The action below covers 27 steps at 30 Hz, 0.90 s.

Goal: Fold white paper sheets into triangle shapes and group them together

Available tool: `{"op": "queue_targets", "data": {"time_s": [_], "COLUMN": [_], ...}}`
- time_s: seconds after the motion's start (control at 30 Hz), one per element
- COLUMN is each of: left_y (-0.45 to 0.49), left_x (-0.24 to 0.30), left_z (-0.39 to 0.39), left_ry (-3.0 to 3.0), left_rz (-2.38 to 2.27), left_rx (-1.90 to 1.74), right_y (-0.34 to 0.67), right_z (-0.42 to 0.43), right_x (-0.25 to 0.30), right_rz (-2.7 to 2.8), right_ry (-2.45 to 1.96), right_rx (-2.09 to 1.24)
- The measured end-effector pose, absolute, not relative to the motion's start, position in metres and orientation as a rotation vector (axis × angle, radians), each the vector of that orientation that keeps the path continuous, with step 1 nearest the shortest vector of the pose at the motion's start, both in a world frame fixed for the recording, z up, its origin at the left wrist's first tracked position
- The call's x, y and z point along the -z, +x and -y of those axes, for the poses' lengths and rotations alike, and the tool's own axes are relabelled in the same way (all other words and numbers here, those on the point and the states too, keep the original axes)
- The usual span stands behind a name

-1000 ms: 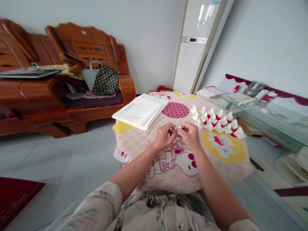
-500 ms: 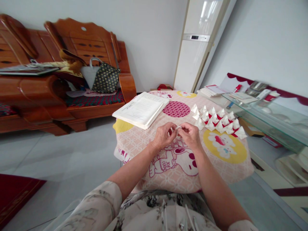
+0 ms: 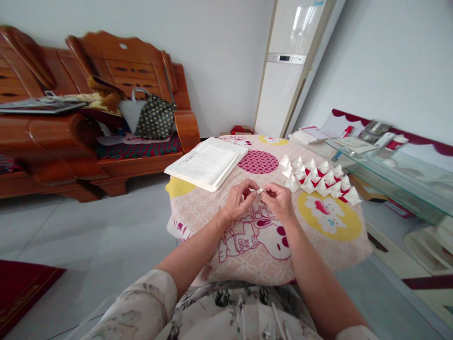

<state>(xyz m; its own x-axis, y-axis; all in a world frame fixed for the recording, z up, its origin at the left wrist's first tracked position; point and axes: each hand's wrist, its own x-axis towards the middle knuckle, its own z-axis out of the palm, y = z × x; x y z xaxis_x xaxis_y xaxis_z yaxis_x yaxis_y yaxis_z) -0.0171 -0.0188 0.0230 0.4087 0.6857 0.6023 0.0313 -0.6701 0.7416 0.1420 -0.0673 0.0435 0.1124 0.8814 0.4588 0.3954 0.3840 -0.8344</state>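
Note:
Between my fingertips is a small piece of folded white paper (image 3: 261, 191), mostly covered by the fingers. My left hand (image 3: 239, 198) pinches its left end, and my right hand (image 3: 279, 197) pinches the right end. Both hands are just above the patterned tablecloth (image 3: 208, 245). Right of my right hand stand rows of small pointed folded paper pieces (image 3: 329, 178), white with red showing between them. A stack of white paper sheets (image 3: 207, 163) lies beyond my left hand.
A glass-topped cabinet (image 3: 389, 174) with papers and containers borders the table on the right. A wooden sofa (image 3: 141, 165) with a dotted bag (image 3: 155, 117) stands at the left. Behind the table rises a tall white air conditioner (image 3: 279, 94).
The folded paper between my fingertips now shows as a flatter, wider strip. My fingers have shifted slightly on it. The camera view has tilted a little.

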Motion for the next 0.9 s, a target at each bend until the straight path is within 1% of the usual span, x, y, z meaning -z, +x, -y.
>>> {"op": "queue_targets", "data": {"time_s": [0.17,0.33,0.9], "left_y": [-0.018,-0.014,-0.015], "left_x": [-0.023,-0.018,-0.014], "left_z": [0.014,0.011,0.009], "left_ry": [1.869,1.773,1.783], "left_rz": [-0.618,-0.542,-0.553], "left_rx": [-1.164,-1.136,-1.138], "right_y": [0.143,0.145,0.145], "right_z": [0.069,0.068,0.070], "right_x": [-0.044,-0.041,-0.044], "right_rz": [1.366,1.308,1.355], "right_ry": [-1.200,-1.191,-1.204], "right_rx": [-0.698,-0.775,-0.712]}}
